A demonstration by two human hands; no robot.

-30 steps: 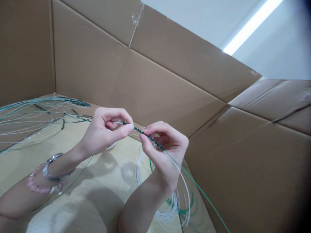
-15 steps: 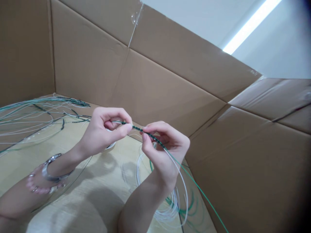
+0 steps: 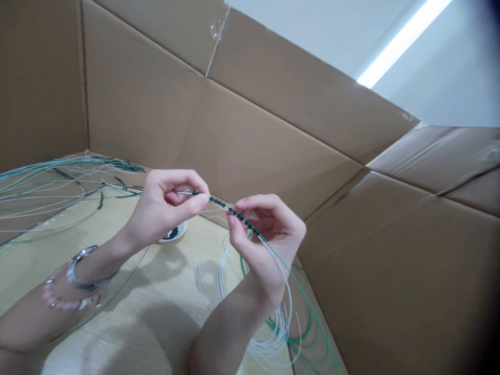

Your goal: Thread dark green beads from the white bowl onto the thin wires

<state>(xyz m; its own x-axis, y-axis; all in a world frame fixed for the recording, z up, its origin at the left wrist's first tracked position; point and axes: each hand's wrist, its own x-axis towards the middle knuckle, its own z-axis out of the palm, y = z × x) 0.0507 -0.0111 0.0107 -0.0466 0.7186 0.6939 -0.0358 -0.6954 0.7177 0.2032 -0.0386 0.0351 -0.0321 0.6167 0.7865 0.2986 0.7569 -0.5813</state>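
A thin cord strung with dark green beads (image 3: 230, 210) runs between my hands. My left hand (image 3: 166, 208) pinches its bare end between thumb and forefinger. My right hand (image 3: 265, 234) holds the beaded stretch between thumb and fingers, and the green and white strands trail down from it in long curves. Just below my left hand sits a small white dish (image 3: 178, 232) with dark beads in it, partly hidden by that hand. A metal bangle and a pink beaded bracelet (image 3: 74, 281) circle my left wrist.
Long finished strands of green and white cord (image 3: 50, 187) lie at the left on a pale wooden surface (image 3: 164, 276). Loose white and green loops (image 3: 269, 338) lie under my right forearm. Brown cardboard walls (image 3: 234, 130) surround the surface at the back and right.
My left hand has moved slightly left, drawing the strand out longer between my hands. The white dish and its beads now show more fully below that hand.
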